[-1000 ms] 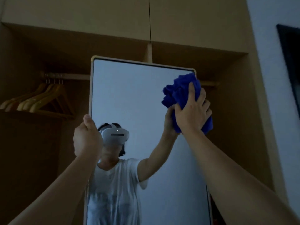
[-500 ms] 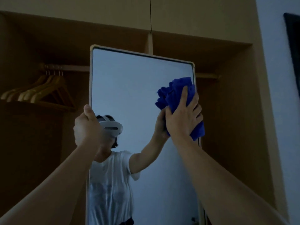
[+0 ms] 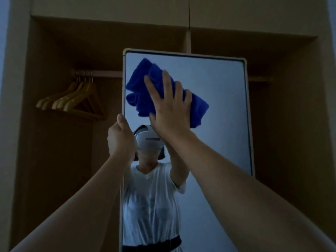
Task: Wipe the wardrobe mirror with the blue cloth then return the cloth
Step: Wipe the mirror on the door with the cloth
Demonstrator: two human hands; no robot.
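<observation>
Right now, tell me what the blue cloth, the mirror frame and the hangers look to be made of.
Blue cloth: soft, matte fabric, probably microfibre or terry, going by its plush folds under the right hand.
Mirror frame: thin, pale, smooth edging; material unclear in this dim light.
Hangers: likely wood, yellowish with a slight sheen.

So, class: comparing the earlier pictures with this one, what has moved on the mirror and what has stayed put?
The right hand has swept the bunched blue cloth across the framed wardrobe mirror, from its upper right corner to its upper left. The left hand still grips the mirror's left edge; the wooden hangers are unmoved.
</observation>
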